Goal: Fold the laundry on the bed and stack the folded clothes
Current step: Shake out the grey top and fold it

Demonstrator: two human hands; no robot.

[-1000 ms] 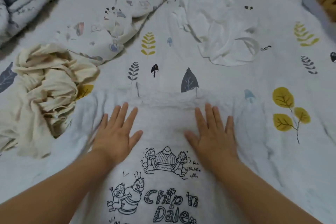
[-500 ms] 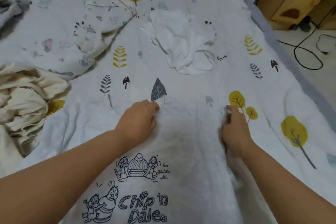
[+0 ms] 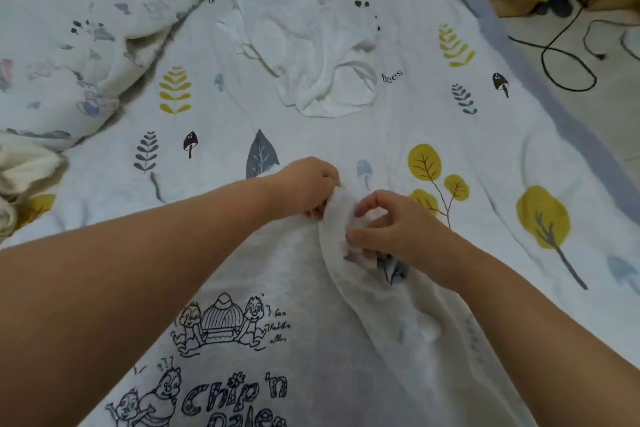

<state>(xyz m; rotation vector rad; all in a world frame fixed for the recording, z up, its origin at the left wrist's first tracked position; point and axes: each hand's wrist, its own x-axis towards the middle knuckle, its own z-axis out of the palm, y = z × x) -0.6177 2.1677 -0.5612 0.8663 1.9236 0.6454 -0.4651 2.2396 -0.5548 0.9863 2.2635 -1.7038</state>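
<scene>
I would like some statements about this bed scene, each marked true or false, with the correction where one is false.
1. Both hands grip the same bunched edge of the printed white T-shirt. True: the left hand and the right hand pinch its fabric side by side.
2. The crumpled white garment is already folded. False: it lies loose and wrinkled farther up the bed.
3. A black cable lies on the floor to the right of the bed. True.
4. The T-shirt print faces down. False: the cartoon drawing and lettering are visible on top.
5. A cream cloth lies at the left edge. True.
</scene>
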